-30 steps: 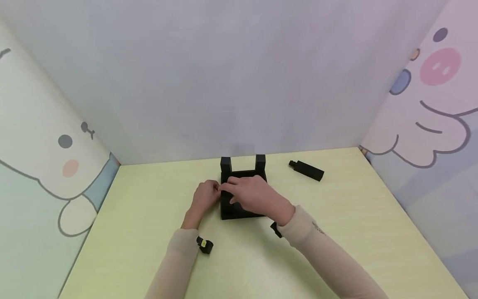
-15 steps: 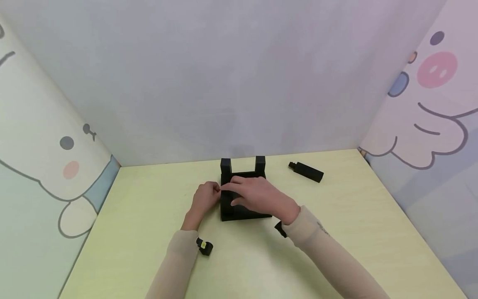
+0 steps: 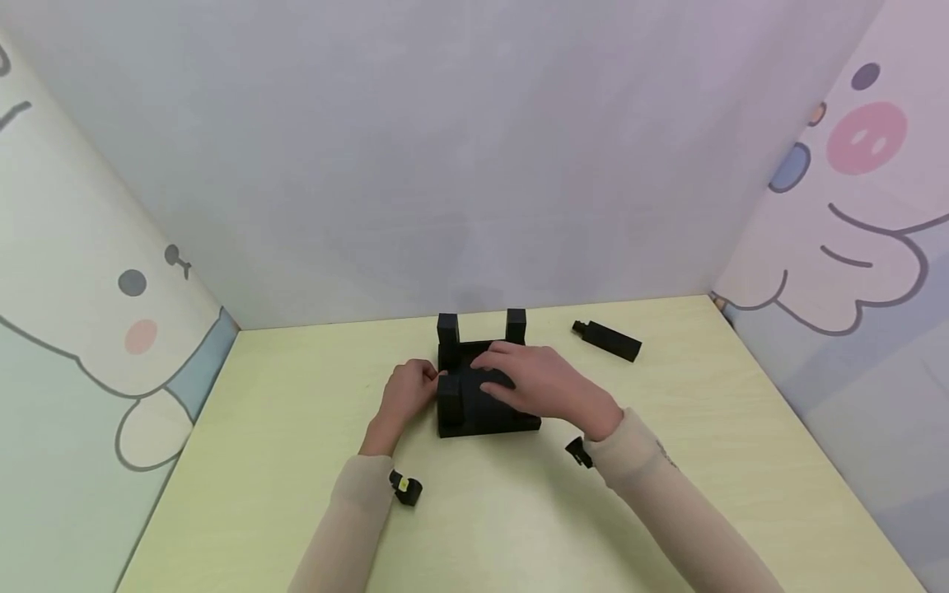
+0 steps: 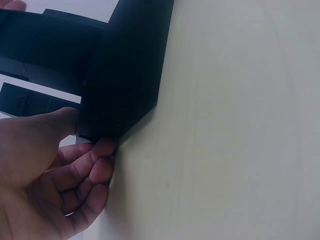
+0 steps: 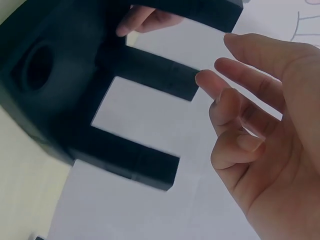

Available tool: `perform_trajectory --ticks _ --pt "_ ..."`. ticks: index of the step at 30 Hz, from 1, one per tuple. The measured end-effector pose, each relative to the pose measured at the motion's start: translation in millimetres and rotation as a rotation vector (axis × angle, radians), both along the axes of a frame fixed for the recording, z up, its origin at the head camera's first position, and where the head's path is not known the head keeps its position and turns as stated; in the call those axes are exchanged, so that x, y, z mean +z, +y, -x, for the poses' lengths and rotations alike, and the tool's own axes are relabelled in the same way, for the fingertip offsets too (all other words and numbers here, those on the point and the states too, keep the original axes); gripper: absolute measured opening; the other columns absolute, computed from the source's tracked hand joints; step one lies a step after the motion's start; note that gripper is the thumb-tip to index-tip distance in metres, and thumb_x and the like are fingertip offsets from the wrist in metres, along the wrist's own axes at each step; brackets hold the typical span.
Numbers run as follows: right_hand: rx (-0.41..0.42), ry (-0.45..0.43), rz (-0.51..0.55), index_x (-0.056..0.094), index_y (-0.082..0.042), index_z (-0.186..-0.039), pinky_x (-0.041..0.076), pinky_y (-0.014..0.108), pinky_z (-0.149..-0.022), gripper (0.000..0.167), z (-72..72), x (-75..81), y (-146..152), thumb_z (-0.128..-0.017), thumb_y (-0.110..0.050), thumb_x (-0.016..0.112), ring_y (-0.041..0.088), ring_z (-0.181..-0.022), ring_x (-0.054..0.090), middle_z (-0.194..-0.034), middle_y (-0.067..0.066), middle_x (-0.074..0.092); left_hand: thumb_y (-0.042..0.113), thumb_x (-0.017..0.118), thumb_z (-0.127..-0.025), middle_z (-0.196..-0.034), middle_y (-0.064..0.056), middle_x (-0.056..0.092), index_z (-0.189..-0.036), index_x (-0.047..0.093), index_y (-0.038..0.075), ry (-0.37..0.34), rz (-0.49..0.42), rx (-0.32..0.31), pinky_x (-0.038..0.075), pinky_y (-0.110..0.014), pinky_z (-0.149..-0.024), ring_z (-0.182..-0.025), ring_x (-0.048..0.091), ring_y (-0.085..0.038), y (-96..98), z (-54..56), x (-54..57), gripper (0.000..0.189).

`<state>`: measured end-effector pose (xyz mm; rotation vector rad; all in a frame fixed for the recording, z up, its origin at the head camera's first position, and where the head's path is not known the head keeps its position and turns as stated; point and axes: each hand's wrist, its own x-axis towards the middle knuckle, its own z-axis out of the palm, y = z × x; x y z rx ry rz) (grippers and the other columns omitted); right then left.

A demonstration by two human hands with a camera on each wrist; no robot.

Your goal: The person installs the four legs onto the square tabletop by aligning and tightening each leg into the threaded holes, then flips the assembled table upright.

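Observation:
A black square base (image 3: 489,428) lies on the table with black block legs standing up from it, like a small upturned table. One leg (image 3: 450,399) rises at the front left, others at the back left and back right. In the right wrist view a round hole (image 5: 40,67) shows in another corner of the base. My left hand (image 3: 411,387) grips the base's left side, thumb and fingertips at its edge in the left wrist view. My right hand (image 3: 549,380) hovers over the base's right part, fingers loosely bent, nothing between them, fingertips close to the leg ends.
A loose black leg (image 3: 610,341) with a narrow stub at one end lies on the table at the back right. A pale wall (image 3: 474,165) rises behind the table (image 3: 296,395), with cartoon-printed panels on both sides.
My right hand has moved off the front left leg to the right, uncovering that leg and more of the base. My left hand stays at the base's left side.

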<state>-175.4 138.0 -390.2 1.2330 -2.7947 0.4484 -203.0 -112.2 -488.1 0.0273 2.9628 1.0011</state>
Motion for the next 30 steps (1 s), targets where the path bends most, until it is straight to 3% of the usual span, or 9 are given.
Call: perform_trajectory --ticks 8,14,20,30 --pt "-0.132 -0.005 0.021 0.068 -0.017 -0.124 0.046 0.023 -0.061 0.029 11.9 -14.7 31 -0.098 -0.031 0.067 0.002 -0.067 0.057 -0.111 -0.003 0.068 0.032 0.069 -0.094 -0.062 0.001 0.058 -0.074 0.069 0.009 -0.009 -0.004 0.008 0.036 -0.026 -0.054 -0.058 0.050 -0.014 -1.5 0.1 -2.9 0.030" --pt "-0.233 -0.040 0.012 0.070 -0.016 -0.121 0.050 0.030 -0.063 0.029 23.9 -26.4 59 -0.097 -0.031 0.069 0.014 -0.080 0.066 -0.111 0.001 0.071 0.032 0.070 -0.094 -0.062 0.002 0.058 -0.073 0.069 0.009 -0.008 -0.010 0.009 0.036 -0.026 -0.054 -0.058 0.050 -0.014 -0.4 0.1 -2.1 0.030" --pt "-0.350 -0.094 0.025 0.068 -0.011 -0.124 0.055 0.042 -0.070 0.032 39.5 -36.9 95 -0.096 -0.027 0.069 0.029 -0.095 0.071 -0.116 0.010 0.070 0.032 0.070 -0.094 -0.061 0.002 0.058 -0.073 0.069 0.010 -0.003 -0.008 0.017 0.036 -0.026 -0.054 -0.058 0.049 -0.013 0.2 -0.1 -1.6 0.031" --pt "-0.576 -0.136 0.057 0.061 -0.005 -0.135 0.055 0.056 -0.072 0.043 61.0 -64.9 147 -0.099 -0.028 0.064 0.039 -0.100 0.068 -0.132 0.021 0.059 0.031 0.071 -0.094 -0.060 0.003 0.058 -0.072 0.070 0.011 0.011 -0.006 0.018 0.036 -0.025 -0.054 -0.057 0.050 -0.012 1.5 -1.8 -1.8 0.030"
